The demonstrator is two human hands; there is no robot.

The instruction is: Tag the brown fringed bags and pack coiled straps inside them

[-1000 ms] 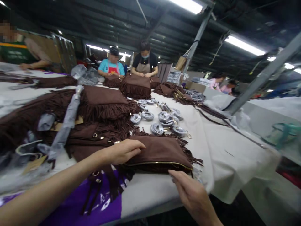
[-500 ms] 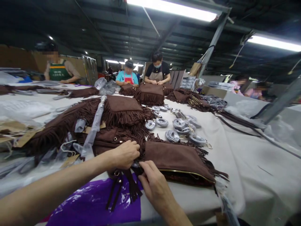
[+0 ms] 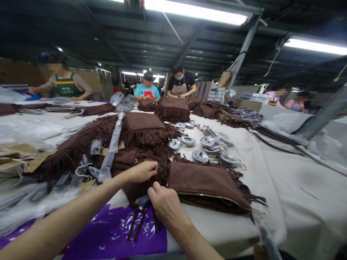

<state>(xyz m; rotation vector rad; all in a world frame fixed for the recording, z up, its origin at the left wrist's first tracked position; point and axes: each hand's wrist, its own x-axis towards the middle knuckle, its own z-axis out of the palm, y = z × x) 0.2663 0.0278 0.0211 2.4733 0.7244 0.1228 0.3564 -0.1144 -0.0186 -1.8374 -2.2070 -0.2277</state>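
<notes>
A brown suede bag (image 3: 131, 191) with dark tassel straps (image 3: 137, 224) lies before me, partly covered by my hands. My left hand (image 3: 143, 171) is closed at its upper side, the fingertips bent down onto the dark fabric. Just below and to the right, my right hand (image 3: 165, 202) is closed with curled fingers at the bag's edge. The exact part between the fingers is hidden. Beside my right hand rests a fringed brown bag (image 3: 202, 177), its gold zipper partly open. Under the tassels spreads a shiny purple plastic sheet (image 3: 116, 234).
Behind my hands are piled fringed bags (image 3: 143, 122) and a plastic-wrapped strap (image 3: 112, 148). Several coiled grey-wrapped straps (image 3: 200, 156) lie on the white table cover (image 3: 271, 191). Paper tags (image 3: 38, 160) are at the left. Co-workers (image 3: 180, 83) stand across the table.
Both hands have shifted slightly left, my right hand also lower with its fingers more curled. The tassels have bunched closer to it. A co-worker at the left has stretched out an arm.
</notes>
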